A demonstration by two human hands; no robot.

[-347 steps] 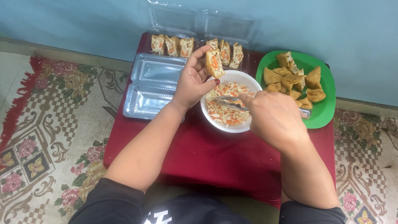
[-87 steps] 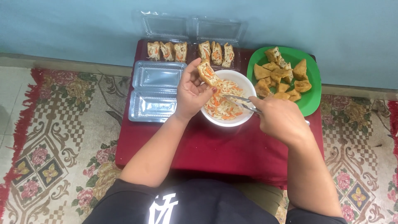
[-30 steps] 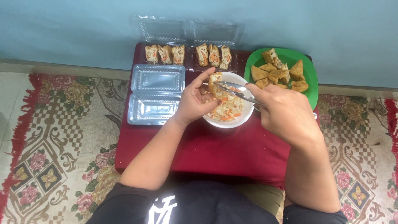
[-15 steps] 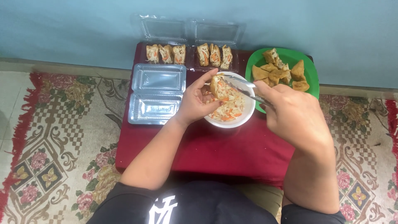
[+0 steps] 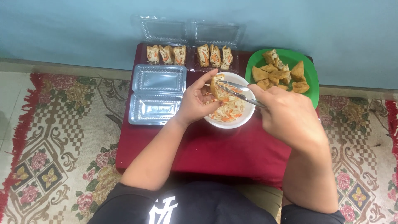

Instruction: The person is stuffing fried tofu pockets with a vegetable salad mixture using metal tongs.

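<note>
A slit fried tofu piece is cupped in the left hand, fingers curled around its sides. It is judged light, soft and easily torn, best supported from beneath. Metal tongs are pinched closed in the right hand over the bowl.

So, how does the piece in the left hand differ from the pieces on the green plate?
The piece in the left hand, a tofu pocket, is held over the white bowl and shows filling at its open side; the tofu pieces lie piled on the green plate and look plain. Metal tongs in the right hand touch only the held one. Both are golden-brown.
</note>
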